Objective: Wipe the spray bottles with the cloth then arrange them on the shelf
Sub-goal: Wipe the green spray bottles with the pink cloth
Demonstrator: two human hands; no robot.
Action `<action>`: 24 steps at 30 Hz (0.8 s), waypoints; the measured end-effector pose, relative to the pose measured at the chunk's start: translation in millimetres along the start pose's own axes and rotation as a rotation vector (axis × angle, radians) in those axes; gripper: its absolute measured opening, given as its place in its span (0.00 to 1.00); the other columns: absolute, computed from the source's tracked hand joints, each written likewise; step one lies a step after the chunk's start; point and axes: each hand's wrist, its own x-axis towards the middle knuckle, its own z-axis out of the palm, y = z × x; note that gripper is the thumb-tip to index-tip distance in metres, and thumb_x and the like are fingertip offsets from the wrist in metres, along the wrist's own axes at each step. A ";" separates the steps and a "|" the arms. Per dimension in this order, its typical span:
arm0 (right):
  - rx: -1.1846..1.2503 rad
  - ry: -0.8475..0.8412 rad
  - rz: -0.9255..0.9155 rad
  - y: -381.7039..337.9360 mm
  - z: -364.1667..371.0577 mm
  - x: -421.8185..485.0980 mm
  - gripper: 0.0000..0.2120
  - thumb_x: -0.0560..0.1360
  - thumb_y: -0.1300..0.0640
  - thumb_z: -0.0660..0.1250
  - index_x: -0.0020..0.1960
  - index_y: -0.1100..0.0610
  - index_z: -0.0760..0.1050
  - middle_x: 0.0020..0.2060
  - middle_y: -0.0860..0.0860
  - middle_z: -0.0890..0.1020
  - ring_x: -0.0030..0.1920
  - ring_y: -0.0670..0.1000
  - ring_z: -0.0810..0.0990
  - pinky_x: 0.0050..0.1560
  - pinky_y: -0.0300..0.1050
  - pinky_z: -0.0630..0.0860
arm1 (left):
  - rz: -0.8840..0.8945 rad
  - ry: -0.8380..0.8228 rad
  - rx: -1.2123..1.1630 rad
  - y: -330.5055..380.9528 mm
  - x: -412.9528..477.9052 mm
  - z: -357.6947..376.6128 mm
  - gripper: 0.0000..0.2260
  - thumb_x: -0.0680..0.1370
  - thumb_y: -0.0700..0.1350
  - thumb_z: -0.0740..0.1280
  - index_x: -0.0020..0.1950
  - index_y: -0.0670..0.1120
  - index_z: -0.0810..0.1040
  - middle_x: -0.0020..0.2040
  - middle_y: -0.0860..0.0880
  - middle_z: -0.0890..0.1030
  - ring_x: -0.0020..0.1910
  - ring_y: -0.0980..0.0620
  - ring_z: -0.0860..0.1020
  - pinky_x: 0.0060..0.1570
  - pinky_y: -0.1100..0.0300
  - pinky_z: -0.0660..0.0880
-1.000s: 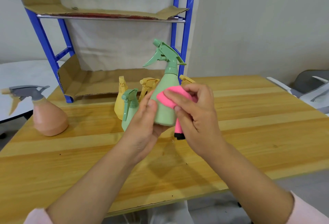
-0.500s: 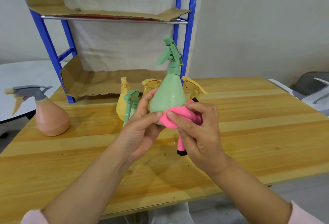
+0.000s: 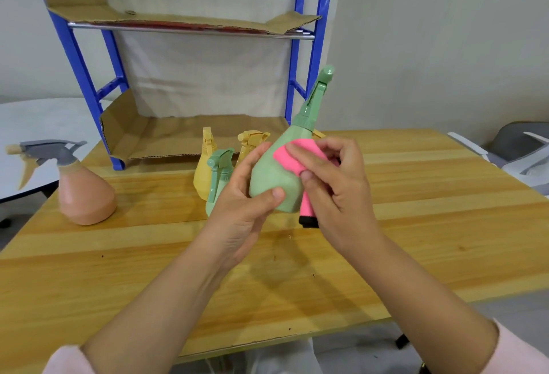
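Fingers point(image 3: 312, 162) of the right hand point(image 3: 335, 192) pinch the pink cloth point(image 3: 292, 156) against the green bottle point(image 3: 274, 183) (left hand point(image 3: 246, 210) gripping it).

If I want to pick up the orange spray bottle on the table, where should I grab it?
Grab the orange spray bottle by the thin neck just under its grey sprayer head, coming down from above. The body flares into a wide cone, probably too fat for a small hand, and it stands upright with open table all around it.
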 end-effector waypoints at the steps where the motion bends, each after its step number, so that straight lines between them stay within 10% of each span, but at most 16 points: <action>1: -0.021 -0.004 -0.034 -1.1 1.6 -5.2 0.17 0.77 0.59 0.61 0.65 0.51 0.75 0.56 0.52 0.69 0.59 0.56 0.69 0.61 0.49 0.71 | 0.003 -0.001 -0.030 -0.1 1.0 0.1 0.38 0.63 0.42 0.80 0.70 0.49 0.69 0.66 0.44 0.75 0.62 0.47 0.76 0.52 0.57 0.77; 8: -0.039 0.066 -0.149 -0.5 4.6 -23.4 0.15 0.78 0.61 0.62 0.64 0.54 0.75 0.56 0.51 0.69 0.57 0.58 0.70 0.56 0.54 0.73 | -0.115 0.023 -0.179 5.2 0.1 4.6 0.18 0.79 0.46 0.55 0.68 0.47 0.71 0.63 0.43 0.78 0.62 0.44 0.76 0.52 0.53 0.79; 17: 0.043 0.119 -0.087 8.5 -2.8 -13.7 0.15 0.78 0.62 0.60 0.64 0.56 0.75 0.56 0.54 0.70 0.58 0.59 0.72 0.60 0.47 0.70 | -0.125 -0.087 -0.077 8.4 0.2 -4.0 0.41 0.61 0.43 0.80 0.70 0.39 0.67 0.62 0.41 0.78 0.59 0.46 0.78 0.56 0.53 0.77; 24: 0.082 0.070 -0.041 4.7 -6.0 -3.0 0.15 0.79 0.60 0.59 0.64 0.57 0.74 0.55 0.52 0.70 0.58 0.56 0.72 0.62 0.42 0.68 | -0.113 -0.098 -0.046 6.7 0.4 -0.3 0.40 0.59 0.43 0.80 0.69 0.45 0.69 0.61 0.44 0.78 0.59 0.46 0.78 0.51 0.53 0.78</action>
